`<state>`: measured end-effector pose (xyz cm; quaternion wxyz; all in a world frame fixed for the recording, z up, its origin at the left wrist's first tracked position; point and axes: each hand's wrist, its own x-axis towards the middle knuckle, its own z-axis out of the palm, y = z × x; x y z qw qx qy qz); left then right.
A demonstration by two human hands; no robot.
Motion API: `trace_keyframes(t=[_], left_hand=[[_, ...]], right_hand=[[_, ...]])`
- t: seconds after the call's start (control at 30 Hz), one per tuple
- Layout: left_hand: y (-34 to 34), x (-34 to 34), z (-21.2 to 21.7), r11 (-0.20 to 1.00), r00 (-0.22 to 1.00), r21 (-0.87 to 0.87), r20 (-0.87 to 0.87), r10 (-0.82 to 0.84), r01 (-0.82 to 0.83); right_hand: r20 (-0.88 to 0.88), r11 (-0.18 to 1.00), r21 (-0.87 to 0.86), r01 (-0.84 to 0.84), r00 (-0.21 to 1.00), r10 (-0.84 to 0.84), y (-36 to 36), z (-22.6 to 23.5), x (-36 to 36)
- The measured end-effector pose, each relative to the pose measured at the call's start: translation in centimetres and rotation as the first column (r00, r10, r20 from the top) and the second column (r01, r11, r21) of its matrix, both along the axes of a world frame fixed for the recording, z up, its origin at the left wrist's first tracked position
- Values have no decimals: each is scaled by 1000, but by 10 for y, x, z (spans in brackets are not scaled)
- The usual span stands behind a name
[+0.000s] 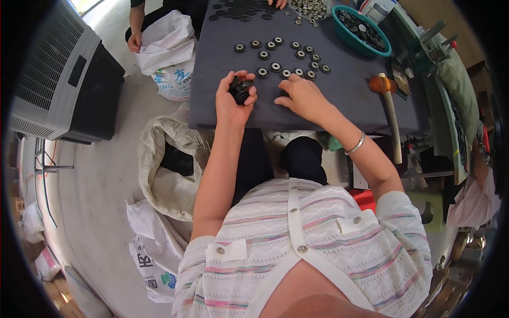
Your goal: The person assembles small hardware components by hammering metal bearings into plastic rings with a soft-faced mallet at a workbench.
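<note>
Several black round wheel-like pieces [239, 91] are stacked in my left hand [232, 103], its fingers curled around them above the table's near edge. Just to the right, my right hand [305, 98] hovers low over the dark grey tabletop [222, 58], thumb and fingers bent toward each other. Whatever lies between those fingertips is too dark to make out. Beyond both hands, black wheels with metal centres [275, 67] lie spread out flat, some of them right by my right fingertips.
A teal basin [339, 33] of black discs stands far right, beside a pile of small metal parts [310, 9]. A mallet [389, 106] lies at the right edge. Across the table a co-worker's hand [277, 3] is near loose black discs [238, 8]. An open sack [167, 191] stands at left.
</note>
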<state>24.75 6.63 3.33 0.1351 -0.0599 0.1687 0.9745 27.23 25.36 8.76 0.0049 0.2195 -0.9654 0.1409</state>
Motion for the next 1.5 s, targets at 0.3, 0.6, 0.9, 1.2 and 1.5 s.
trace_keyframes(t=[0.3,0.6,0.9,1.2,1.5], left_hand=[[-10,0,-4,989,989,64,54,-134,130],[-30,1,7,977,993,-179,-5,117,-116],[-31,0,-3,975,989,-167,-58,137,-145],[-36,-1,-5,985,989,-122,-93,114,-125],[-35,-1,-7,981,989,-148,-97,108,-121]], right_hand=[[-273,929,-245,-279,939,210,-44,5,-9],[23,964,-262,-54,998,62,-37,-4,-25],[98,989,67,-135,987,128,-55,0,-16],[-1,990,-94,-102,995,103,-31,10,-64],[89,994,-1,-113,990,113,-30,3,-84]])
